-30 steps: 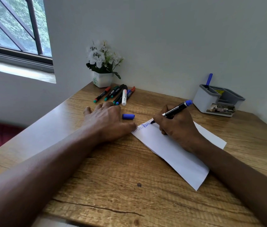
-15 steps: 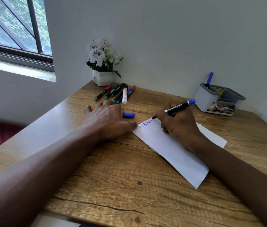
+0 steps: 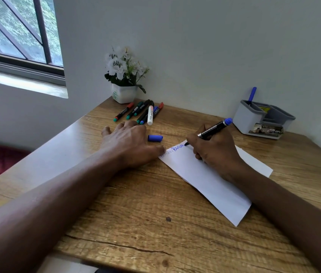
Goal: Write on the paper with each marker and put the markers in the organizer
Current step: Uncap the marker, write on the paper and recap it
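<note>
A white sheet of paper (image 3: 211, 178) lies slantwise on the wooden desk (image 3: 155, 223), with blue letters near its far left corner. My right hand (image 3: 215, 152) grips a black marker with a blue end (image 3: 214, 128), its tip touching the paper beside the letters. My left hand (image 3: 130, 143) rests flat on the desk, fingertips pinning the paper's left corner. The marker's blue cap (image 3: 155, 138) lies loose just right of my left hand. Several capped markers (image 3: 142, 112) lie in a bunch by the far wall. The grey organizer (image 3: 262, 120) at the far right holds one blue marker (image 3: 252, 95).
A white pot of white flowers (image 3: 125, 79) stands in the far corner behind the bunch of markers. A window is at the upper left. The desk's left edge runs diagonally past my left forearm, with a red surface below it.
My right hand and the marker tip have shifted rightward along the paper's far edge, and more blue letters stand on the paper. My left hand stays put.
</note>
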`<act>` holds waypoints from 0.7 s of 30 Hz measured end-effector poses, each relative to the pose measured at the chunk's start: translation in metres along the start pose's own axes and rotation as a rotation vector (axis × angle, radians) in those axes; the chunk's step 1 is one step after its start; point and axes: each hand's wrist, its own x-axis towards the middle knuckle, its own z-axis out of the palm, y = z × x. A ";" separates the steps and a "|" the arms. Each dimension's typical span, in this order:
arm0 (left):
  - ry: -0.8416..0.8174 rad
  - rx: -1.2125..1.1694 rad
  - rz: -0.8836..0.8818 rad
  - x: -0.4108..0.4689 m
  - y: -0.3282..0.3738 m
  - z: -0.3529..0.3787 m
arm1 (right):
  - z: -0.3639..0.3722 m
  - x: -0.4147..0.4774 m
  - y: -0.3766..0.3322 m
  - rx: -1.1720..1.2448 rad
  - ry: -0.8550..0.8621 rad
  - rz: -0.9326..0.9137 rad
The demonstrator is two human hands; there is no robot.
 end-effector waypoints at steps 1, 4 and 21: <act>0.001 -0.001 0.001 0.000 0.000 0.000 | 0.000 -0.001 -0.001 0.009 -0.004 0.006; 0.009 -0.010 0.005 -0.001 0.000 -0.001 | 0.001 0.000 -0.002 0.049 0.025 0.038; 0.318 -0.065 0.225 -0.005 0.000 0.007 | -0.009 0.003 -0.001 0.392 -0.119 0.097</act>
